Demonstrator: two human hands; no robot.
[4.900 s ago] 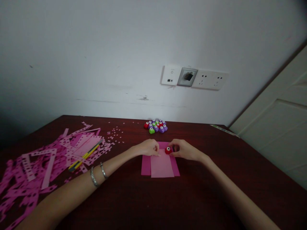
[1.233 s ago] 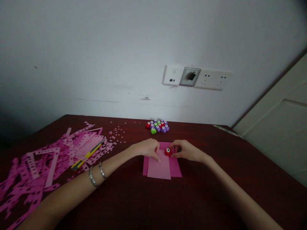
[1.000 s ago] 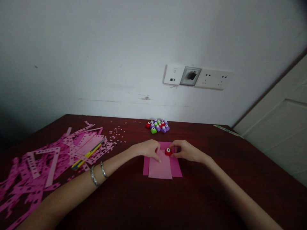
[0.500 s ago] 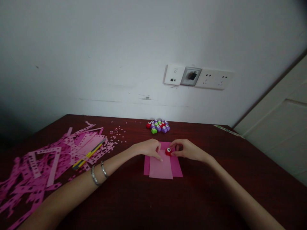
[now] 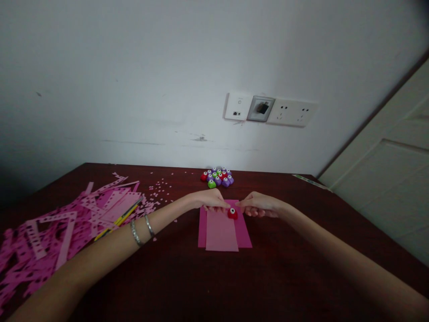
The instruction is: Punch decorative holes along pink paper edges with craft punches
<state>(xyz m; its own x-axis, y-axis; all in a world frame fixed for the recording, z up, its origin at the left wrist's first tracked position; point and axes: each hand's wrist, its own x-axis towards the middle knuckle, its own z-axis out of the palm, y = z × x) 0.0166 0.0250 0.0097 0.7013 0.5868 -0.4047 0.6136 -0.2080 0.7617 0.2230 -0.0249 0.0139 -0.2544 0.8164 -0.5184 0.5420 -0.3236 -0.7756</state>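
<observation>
A red craft paper punch (image 5: 232, 214) with a white top sits on the upper right part of a light pink paper sheet (image 5: 221, 235). Beneath that sheet lies a darker pink sheet (image 5: 246, 239). My left hand (image 5: 211, 199) is at the upper left of the sheets, fingers curled and thumb tip at the punch's left side. From the right, my right hand (image 5: 261, 205) reaches over the darker sheet's edge, its fingers folded in and its thumb pointing at the punch. Whatever either hand may pinch is too small to make out.
Several red, green and purple punches (image 5: 217, 177) cluster near the wall. On the left are a heap of punched pink strips (image 5: 43, 241), scattered paper bits (image 5: 157, 192) and a yellow utility knife (image 5: 124, 215). A patterned strip (image 5: 311, 181) lies at the back right.
My right hand has let go of the red punch and drawn back slightly, fingers curling. My left hand has moved up the sheet, curling its fingers beside the punch. The view has shifted slightly.
</observation>
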